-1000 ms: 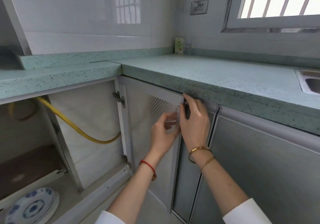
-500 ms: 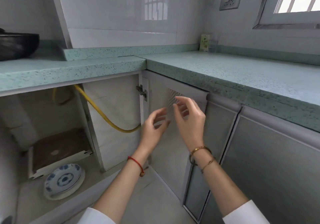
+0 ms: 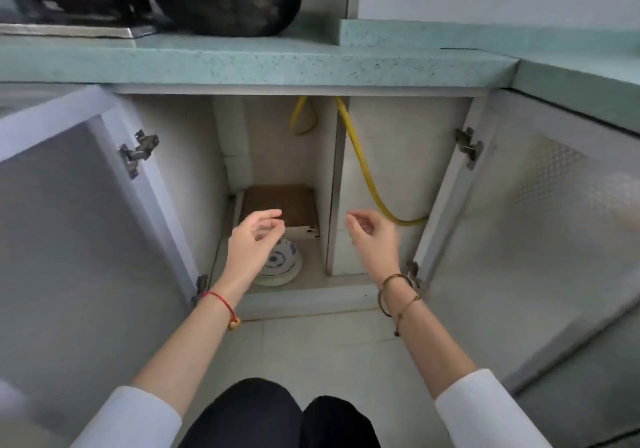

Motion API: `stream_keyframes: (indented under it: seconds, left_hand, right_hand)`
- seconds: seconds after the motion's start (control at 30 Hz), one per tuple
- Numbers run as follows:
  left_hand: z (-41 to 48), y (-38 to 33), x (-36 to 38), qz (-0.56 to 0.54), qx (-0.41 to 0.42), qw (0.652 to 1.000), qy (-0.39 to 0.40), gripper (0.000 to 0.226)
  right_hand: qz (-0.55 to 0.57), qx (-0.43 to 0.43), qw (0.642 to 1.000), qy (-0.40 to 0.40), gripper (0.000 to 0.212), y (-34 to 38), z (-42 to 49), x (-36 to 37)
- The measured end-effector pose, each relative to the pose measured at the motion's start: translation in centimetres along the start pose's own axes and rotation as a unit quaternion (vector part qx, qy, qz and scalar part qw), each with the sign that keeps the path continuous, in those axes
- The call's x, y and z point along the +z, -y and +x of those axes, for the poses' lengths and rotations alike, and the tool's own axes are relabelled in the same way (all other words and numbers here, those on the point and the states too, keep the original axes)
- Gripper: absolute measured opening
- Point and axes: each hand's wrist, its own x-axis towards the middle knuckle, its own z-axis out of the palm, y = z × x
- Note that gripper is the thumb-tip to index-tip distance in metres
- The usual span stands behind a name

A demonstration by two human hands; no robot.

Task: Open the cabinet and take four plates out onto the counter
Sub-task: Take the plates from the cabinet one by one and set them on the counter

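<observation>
Both hands have left the right cabinet door (image 3: pixel 519 239); doors now swung wide. Left hand (image 3: pixel 254 239) and right hand (image 3: pixel 374 236) hover apart at frame centre, fingers loosely spread, empty. Plates (image 3: pixel 282 264) stacked on cabinet floor, just behind and below left hand, untouched.

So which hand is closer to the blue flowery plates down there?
The left hand: it hovers right in front of the blue-and-white patterned plates on the cabinet floor. The right hand is off to the side.
</observation>
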Motion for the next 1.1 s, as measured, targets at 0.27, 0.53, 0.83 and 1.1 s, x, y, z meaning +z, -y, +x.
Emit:
stream_keyframes:
  seconds: [0.27,0.53,0.83,1.1]
  left_hand:
    - [5.5,10.7,-3.5,0.026,-0.106,0.992,-0.063,0.029]
    - [13.1,24.1,-1.7,0.064,-0.190,0.978,-0.054,0.038]
    - [20.2,35.6,0.7,0.126,-0.254,0.958,-0.029,0.059]
    - [22.7,39.2,2.4,0.191,-0.266,0.945,0.021,0.046]
  right_hand:
    - [-0.041,0.061,0.996,0.053,0.012,-8.5,3.9,11.1]
    - [-0.163,0.101,0.976,0.100,0.021,-21.2,9.9,19.4]
    - [-0.224,0.078,0.964,0.121,0.028,-30.8,15.6,25.8]
    - [-0.270,0.136,0.943,0.139,0.030,-34.8,16.4,28.2]
